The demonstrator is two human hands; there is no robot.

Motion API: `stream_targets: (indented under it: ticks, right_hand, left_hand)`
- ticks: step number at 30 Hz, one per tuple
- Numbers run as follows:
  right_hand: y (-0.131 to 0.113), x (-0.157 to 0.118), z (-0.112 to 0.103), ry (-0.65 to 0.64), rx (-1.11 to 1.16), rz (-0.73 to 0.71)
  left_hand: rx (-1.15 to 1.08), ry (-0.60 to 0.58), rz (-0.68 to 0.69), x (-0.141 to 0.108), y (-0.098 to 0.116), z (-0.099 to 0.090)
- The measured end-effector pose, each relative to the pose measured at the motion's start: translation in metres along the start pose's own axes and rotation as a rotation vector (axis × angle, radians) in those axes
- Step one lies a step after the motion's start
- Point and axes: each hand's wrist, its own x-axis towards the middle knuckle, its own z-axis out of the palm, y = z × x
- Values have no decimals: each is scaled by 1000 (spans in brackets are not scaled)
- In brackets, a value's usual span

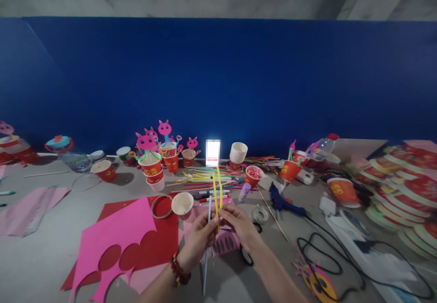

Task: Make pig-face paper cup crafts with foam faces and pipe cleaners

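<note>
Over the front middle of the table, my left hand (pixel 203 232) and my right hand (pixel 239 224) meet, fingers closed. Two upright yellow pipe cleaners (pixel 220 191), bent near their tops, are pinched between them. A long pale blue pipe cleaner (pixel 205 271) also passes through my left hand and reaches down past the wrist. Fingers hide the point where the pieces come together. Just left of my hands stands an open paper cup (pixel 182 204). Beneath them lies a pink sheet with dark oval shapes (pixel 225 244).
Pink cut-out foam (pixel 119 239) lies on a red sheet (pixel 167 239) at left. Behind are loose pipe cleaners (pixel 194 175) and cups with pink cat figures (pixel 150 162). Right are a blue glue gun (pixel 285 203), its trailing cord, a wooden stick (pixel 273 214) and stacked bowls (pixel 403 184).
</note>
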Motion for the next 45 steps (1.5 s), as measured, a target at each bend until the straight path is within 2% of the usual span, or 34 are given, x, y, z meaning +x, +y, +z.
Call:
stream_targets:
  ticks: [7,12,17,20,25,29,37,45]
  right_hand:
    - [6,0,1,-23,-71,-1]
    - [7,12,-3,-4,-270,-63]
    - [-11,57,-14,82,-674,-218]
    - [-23,88,-13,67,-966,-267]
    - [-26,127,-1,-30,-1354,-251]
    - [-23,149,8,-7,-1569,-226]
    - [-19,174,8,-47,-1773,-215]
    - [-8,180,-2,-55,-1847,-155]
  left_hand:
    - [-6,33,-25,3,-3,-1]
    - [-39,81,-38,2,-10,1]
    - [-78,123,-57,0,-18,3]
    - [-91,128,-79,0,-19,1]
    - [-101,114,-131,1,-18,0]
    - [-113,115,-153,2,-19,0]
    - [-144,97,-186,6,-16,-2]
    - [-162,85,-187,7,-17,-2]
